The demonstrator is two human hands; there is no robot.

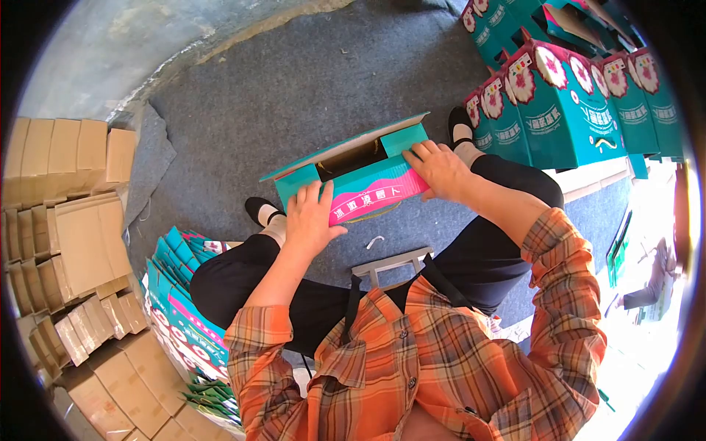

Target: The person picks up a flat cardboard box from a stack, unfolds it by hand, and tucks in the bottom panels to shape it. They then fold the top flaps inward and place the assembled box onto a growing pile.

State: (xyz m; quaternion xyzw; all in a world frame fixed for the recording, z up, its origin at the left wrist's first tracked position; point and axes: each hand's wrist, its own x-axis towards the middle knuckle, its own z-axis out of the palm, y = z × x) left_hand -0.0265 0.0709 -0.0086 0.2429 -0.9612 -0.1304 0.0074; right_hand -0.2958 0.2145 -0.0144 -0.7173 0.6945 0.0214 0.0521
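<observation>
In the head view, a teal and pink printed carton [375, 192] is held between my knees, above the floor. Its long top flap stands raised at the far side, and a dark opening shows between the teal end flaps. My left hand [309, 219] grips the carton's near left end, fingers over the top edge and thumb spread along the pink front. At the other end my right hand [440, 172] is closed on the near right corner, its fingertips on the teal flap. A thin cord loop hangs along the carton's lower front edge.
Assembled teal cartons [548, 117] stand in a group at right. Brown cardboard boxes [88, 242] are stacked at left, beside folded teal cartons [176, 257]. A metal stool frame [393, 262] and a white scrap [375, 241] are below me. Another person's leg [647, 292] shows far right.
</observation>
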